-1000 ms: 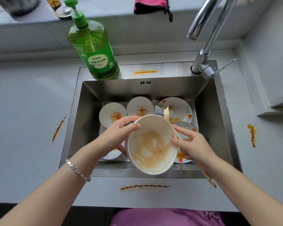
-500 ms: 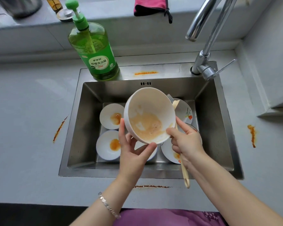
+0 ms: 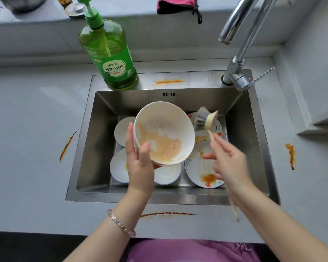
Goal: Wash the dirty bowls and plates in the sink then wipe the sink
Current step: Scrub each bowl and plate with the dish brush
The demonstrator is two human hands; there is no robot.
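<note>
The grey worktop (image 3: 27, 129) is fitted with a stainless sink (image 3: 91, 148). A chrome faucet (image 3: 242, 46) is mounted at the rear right corner of the sink. A green detergent bottle (image 3: 110, 53) with a pump is stood upright on the rear left ledge.

A large white bowl (image 3: 163, 133), smeared inside with orange residue, is held above the sink, tilted with its opening toward the camera. Two patterned plates (image 3: 201, 167) are laid overlapping on the right of the sink floor. Three small white bowls (image 3: 118, 167) are placed on the left, partly hidden by the large bowl.

The large bowl is gripped at its lower left rim by the left hand (image 3: 138, 163), thumb inside. The handle of a dish brush (image 3: 209, 122) is held in the right hand (image 3: 229, 161), which is blurred. The bristle head is positioned just beside the bowl's right rim; contact cannot be determined.

Orange streaks (image 3: 67, 145) are present on the worktop.
</note>
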